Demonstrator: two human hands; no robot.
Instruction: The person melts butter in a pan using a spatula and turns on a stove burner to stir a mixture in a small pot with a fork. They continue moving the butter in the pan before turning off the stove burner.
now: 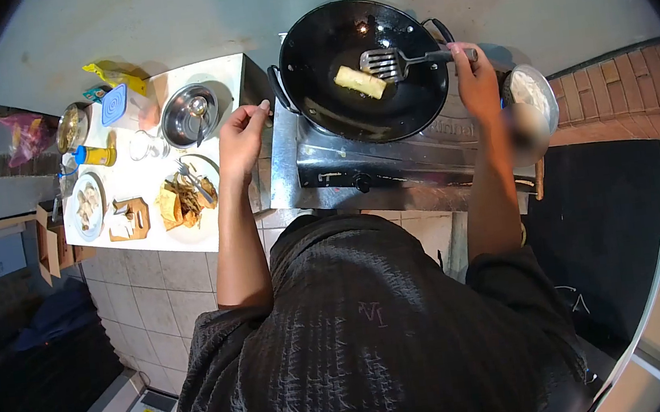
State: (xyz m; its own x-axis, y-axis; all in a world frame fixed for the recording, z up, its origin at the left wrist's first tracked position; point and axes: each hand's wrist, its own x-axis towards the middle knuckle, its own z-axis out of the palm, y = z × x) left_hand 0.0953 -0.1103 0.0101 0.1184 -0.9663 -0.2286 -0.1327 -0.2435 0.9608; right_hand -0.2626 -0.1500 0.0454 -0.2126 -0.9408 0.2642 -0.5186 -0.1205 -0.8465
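In the head view, my right hand (478,86) grips the dark handle of a slotted metal spatula (383,63). The spatula's head lies inside a black wok (337,117), touching or just over the end of a pale golden rolled piece of food (360,82), which looks like a spring roll. A little shiny oil shows in the wok. My left hand (244,138) is held beside the wok's left handle, apart from it, thumb and fingertips brought together with nothing visible between them. The wok stands on a metal gas stove (373,157) with a black knob.
On the white table (137,241) at left are a steel bowl (190,116) with a spoon, a plate of food (185,205) with tongs, a small wooden board (130,219), another plate (89,205) and a yellow jar (96,155). A bowl of white stuff (531,92) stands right of the stove.
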